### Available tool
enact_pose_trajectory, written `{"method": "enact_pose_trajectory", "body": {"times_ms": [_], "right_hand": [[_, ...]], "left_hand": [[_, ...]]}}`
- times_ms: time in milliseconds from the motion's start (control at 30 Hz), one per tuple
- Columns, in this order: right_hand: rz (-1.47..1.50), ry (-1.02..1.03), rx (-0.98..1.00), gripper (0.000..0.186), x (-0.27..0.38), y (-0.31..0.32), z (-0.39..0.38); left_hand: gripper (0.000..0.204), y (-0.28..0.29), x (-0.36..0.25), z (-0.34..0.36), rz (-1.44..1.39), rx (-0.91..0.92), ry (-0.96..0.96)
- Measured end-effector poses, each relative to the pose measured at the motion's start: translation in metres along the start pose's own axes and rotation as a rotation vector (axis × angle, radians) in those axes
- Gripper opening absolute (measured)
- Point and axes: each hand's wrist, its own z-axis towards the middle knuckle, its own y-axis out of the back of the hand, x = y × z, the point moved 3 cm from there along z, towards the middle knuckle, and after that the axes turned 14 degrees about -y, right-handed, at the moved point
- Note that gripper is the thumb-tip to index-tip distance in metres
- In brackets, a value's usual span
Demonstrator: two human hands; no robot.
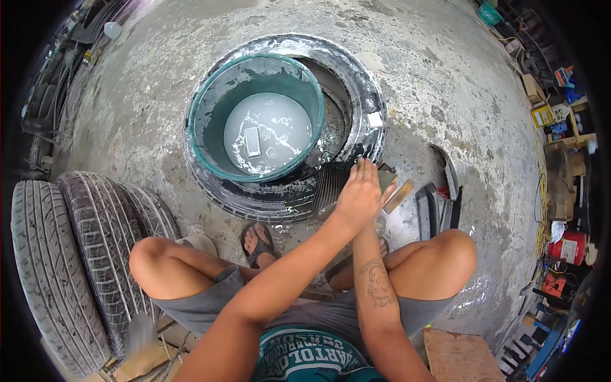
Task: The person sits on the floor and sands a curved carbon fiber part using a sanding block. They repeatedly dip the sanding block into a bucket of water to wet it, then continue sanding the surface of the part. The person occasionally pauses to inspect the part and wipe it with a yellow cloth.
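Head view — tyre section pressed down
Left hand [359, 194], fingers flat, steadies a tyre piece [334, 184] beside the tub [254, 118]; right hand's grip is hidden.

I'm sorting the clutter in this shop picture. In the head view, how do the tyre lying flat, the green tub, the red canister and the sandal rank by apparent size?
1. Tyre lying flat
2. Green tub, sitting inside it
3 and 4. Sandal and red canister: they look alike, and the canister sits at the bent rim, so I won't rank them.

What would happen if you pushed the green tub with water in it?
The tub would probably feel heavy and slosh, since milky water fills its bottom. It likely wouldn't tip: it is wide and sits inside a tire.
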Motion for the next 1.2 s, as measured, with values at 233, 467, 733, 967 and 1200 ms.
{"method": "enact_pose_trajectory", "body": {"times_ms": [233, 467, 733, 967, 1200], "right_hand": [[-0.003, -0.037, -0.003, 0.044, 0.004, 0.005, 0.011], [-0.046, -0.023, 0.046, 0.033, 0.007, 0.011, 0.026], [-0.016, -0.026, 0.090, 0.025, 0.013, 0.004, 0.013], [0.048, -0.069, 0.146, 0.030, 0.009, -0.001, 0.011], [-0.200, 0.215, 0.057, 0.041, 0.052, 0.024, 0.026]], "left_hand": [[0.074, 0.035, -0.015, -0.087, -0.018, -0.079, 0.034], [0.071, 0.039, -0.016, -0.097, -0.134, -0.131, 0.062], [0.064, 0.034, 0.019, -0.069, -0.216, -0.221, 0.064], [0.068, 0.045, 0.037, -0.082, -0.426, -0.084, 0.153], [0.054, 0.097, 0.038, -0.101, -1.777, -0.618, 0.466]]}}
